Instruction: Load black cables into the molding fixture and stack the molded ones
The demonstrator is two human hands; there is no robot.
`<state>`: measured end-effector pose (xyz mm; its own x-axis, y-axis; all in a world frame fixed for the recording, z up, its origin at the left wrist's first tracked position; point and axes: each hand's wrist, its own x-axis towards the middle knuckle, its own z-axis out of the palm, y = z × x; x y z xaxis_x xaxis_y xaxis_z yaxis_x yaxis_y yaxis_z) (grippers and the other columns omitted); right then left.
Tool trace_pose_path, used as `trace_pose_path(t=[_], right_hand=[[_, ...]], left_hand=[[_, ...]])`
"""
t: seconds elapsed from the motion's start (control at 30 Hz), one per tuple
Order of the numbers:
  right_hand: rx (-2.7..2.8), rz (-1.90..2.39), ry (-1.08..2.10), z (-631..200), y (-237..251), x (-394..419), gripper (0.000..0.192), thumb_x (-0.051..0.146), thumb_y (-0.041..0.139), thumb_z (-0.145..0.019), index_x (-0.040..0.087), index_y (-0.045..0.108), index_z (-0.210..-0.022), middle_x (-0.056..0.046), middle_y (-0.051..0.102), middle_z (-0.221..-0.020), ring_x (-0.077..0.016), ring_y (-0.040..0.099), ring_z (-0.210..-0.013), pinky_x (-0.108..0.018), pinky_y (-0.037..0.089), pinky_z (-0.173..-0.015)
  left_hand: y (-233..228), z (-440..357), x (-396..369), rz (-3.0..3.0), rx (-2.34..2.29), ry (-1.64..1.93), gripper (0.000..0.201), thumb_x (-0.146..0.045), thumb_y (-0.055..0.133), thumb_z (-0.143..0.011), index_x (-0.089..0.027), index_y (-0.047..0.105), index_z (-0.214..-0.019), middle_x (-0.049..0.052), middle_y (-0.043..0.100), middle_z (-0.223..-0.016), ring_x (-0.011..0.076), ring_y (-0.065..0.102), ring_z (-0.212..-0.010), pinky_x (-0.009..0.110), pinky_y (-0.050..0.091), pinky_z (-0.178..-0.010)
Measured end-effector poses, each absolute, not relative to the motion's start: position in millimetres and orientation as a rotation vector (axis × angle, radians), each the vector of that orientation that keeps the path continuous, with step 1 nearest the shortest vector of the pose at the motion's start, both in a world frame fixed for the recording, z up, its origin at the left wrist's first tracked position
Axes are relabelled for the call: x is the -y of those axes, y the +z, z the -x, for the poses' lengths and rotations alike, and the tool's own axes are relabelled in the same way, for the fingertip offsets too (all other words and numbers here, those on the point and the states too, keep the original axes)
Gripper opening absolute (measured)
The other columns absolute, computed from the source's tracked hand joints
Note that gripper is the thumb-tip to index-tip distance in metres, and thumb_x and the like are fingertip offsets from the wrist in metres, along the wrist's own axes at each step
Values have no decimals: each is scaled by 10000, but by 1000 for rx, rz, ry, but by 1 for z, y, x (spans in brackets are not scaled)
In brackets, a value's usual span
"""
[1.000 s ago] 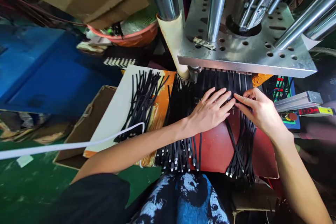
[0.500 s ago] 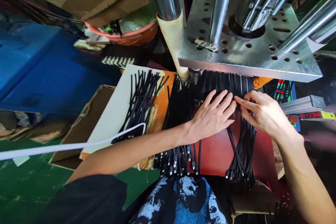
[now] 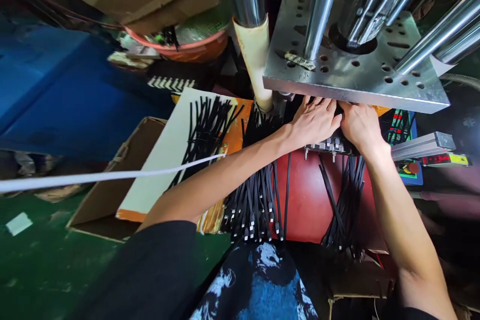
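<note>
Knees in a blue and white printed garment [image 3: 258, 285] fill the nearest edge of the view, just in front of the red board [image 3: 303, 200]. On that board, two bundles of black cables hang toward the person: a thick one [image 3: 255, 200] along the board's left edge, with small metal plugs at its near ends, and a thinner, crossed one [image 3: 347, 200] on its right part. Left of the board lies a white and orange card [image 3: 165, 160] carrying a further spread of black cables [image 3: 204, 132], and a white cord [image 3: 105, 176] runs across it. A brown cardboard box [image 3: 101, 195] sits under the card on the green floor [image 3: 45, 260].

At the board's far edge a metal block with a row of plugs [image 3: 327, 146] lies just under both hands. The left hand [image 3: 313, 121] rests flat on the block with its fingers spread and loose, clamped on nothing. The right hand [image 3: 359, 124] lies beside it, touching it, fingers curled over the far side of the block; whether they grip anything cannot be told, since the fingertips are hidden beneath the steel plate [image 3: 356, 75]. That drilled plate hangs above the board's far edge, with shiny steel columns [image 3: 322, 5] rising from it. Beyond the board to the left stands an orange basin [image 3: 191, 47].
</note>
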<state>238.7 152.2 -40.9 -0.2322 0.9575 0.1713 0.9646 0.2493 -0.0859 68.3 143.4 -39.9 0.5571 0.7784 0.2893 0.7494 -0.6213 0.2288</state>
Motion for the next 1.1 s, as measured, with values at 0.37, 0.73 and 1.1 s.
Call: trace_pose_path(t=[0.37,0.73,1.1], right_hand=[[2096,1854,0,-214,-23,-77,388,239,423,-1040,135,624,-1355,-250,681,-1270,-350,695,-1030,-443,520,-829],[1389,1646,1691,-135,-99,205,457,582,483,-1055,220,586,-795,16,594,-716,-168,528,-674,-277,402,-637],[937,2152,1285,-219,-141,259,507,698,627,-913,238,745,-1091,-29,702,-819,-273,681,-772,-376,536,-713]], left_hand=[[-21,-47,-119,-2603,-1206,646,436,-254,403,-1102,-52,582,-1444,162,577,-1567,278,521,-1481,425,392,-1268],[-33,73,140,-1447,-1254,51,454,-434,643,-986,-244,662,-1399,78,808,-1208,278,765,-1111,421,612,-977],[-75,11,128,-1008,-978,336,387,-487,498,-1080,-174,725,-1077,26,759,-758,163,688,-665,280,542,-698]])
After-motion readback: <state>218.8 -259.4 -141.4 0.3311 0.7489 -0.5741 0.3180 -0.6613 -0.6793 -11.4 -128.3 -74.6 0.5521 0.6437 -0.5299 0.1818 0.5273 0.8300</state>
